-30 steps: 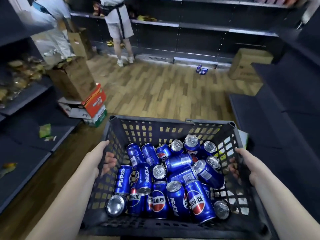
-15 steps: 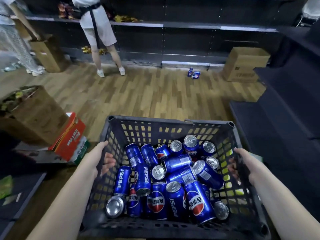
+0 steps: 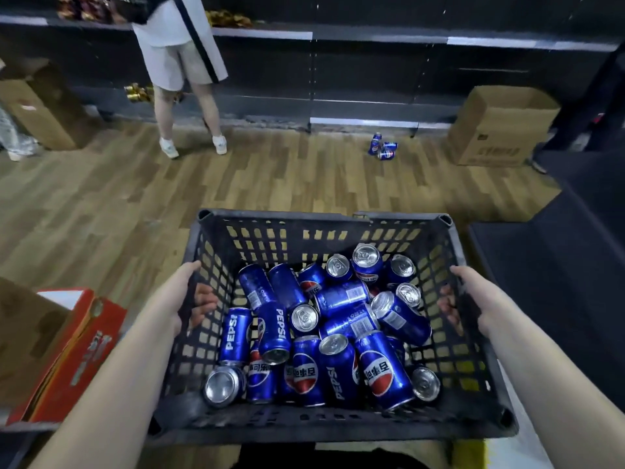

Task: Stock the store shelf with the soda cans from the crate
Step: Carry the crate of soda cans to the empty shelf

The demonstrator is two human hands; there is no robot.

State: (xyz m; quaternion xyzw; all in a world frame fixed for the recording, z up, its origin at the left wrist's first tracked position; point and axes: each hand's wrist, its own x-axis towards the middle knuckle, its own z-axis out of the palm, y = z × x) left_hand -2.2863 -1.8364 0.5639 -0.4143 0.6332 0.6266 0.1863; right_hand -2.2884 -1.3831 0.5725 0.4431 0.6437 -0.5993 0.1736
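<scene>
The black crate [image 3: 324, 216] was held between both hands. The left hand [image 3: 184, 296] gripped its left wall, fingers curled over the rim and showing through the lattice; the right hand [image 3: 470, 296] gripped the right wall likewise. Blue soda cans [image 3: 338, 333] lay heaped inside, mostly on their sides. Ahead stood the dark shelf [image 3: 372, 38], with three cans [image 3: 384, 148] on the floor [image 3: 236, 184] before it.

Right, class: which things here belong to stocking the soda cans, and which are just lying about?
Belongs to the job: crate; soda cans inside it; left hand and right hand gripping its side walls.
Lying about: loose cans on the floor; cardboard box on the right; red carton; snack packets.
</scene>
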